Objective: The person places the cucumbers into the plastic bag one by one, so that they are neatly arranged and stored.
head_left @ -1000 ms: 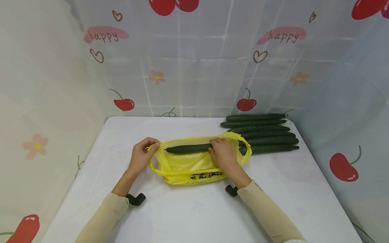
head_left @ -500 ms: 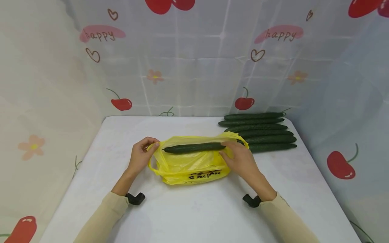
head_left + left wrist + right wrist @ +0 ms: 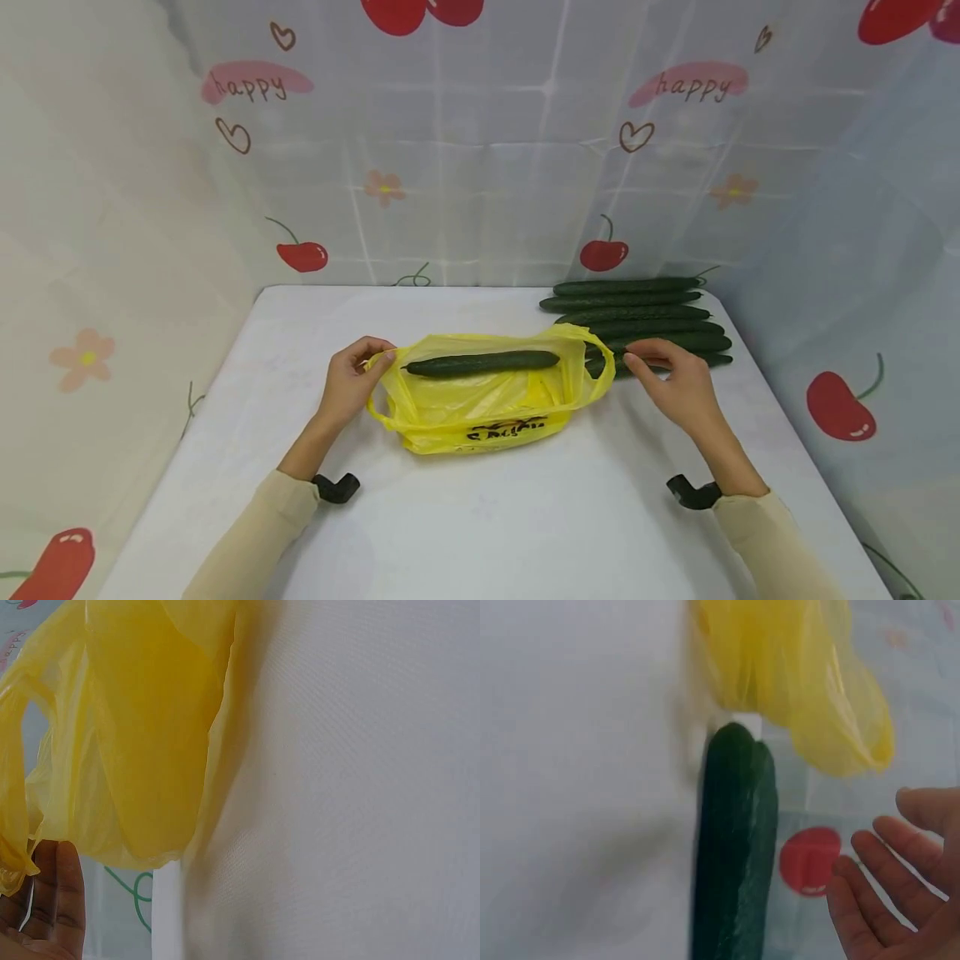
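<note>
On the backdrop [image 3: 487, 208], a brown "happy" [image 3: 247, 87] stands on a pink patch [image 3: 298, 80] beyond and left of the left grip [image 3: 352, 379]; a second "happy" [image 3: 691, 87], likewise on pink, stands beyond the right grip [image 3: 681, 387]. Between both grips, black lettering [image 3: 507, 429] on the yellow bag [image 3: 442, 439] is creased and not wholly readable.

The crumpled yellow plastic bag [image 3: 438, 439] covers the left ends of some long dark-green cucumbers [image 3: 667, 343]; I can't fully read its black lettering [image 3: 506, 429]. Wrist-view edges crop my bare left hand [image 3: 67, 907] and bare right hand [image 3: 901, 879].
</note>
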`<act>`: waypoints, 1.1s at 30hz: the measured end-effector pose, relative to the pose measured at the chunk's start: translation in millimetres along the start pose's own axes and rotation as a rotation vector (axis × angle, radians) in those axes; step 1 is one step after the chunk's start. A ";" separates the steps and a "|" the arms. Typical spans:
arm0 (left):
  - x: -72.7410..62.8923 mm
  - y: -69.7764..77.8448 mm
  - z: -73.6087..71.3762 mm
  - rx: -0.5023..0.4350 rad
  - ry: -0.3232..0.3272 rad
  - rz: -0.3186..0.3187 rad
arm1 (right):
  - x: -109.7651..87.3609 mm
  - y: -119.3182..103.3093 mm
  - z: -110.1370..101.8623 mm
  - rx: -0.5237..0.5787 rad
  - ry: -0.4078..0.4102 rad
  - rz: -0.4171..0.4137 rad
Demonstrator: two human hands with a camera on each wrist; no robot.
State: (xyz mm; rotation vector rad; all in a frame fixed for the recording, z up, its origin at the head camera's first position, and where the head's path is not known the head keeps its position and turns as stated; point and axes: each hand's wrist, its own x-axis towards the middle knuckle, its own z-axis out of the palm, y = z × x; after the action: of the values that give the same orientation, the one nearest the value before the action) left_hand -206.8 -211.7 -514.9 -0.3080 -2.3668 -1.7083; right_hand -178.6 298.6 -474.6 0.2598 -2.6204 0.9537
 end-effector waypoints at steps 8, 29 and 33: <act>-2.3 3.9 -1.4 -0.007 -0.008 -0.021 | 1.3 80.8 -17.5 -0.010 -0.115 0.147; -3.1 -4.4 -7.4 0.018 0.011 -0.022 | 12.9 148.7 -30.2 -0.053 -0.073 -0.071; -2.8 -5.9 -6.2 0.014 0.011 -0.011 | 10.0 151.2 -28.2 -0.053 -0.050 -0.147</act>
State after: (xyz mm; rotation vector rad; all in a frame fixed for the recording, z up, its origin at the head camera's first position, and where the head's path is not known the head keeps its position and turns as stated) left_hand -205.5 -219.5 -519.2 -0.2834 -2.3766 -1.6927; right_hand -223.4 431.0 -539.6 0.4615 -2.6253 0.8375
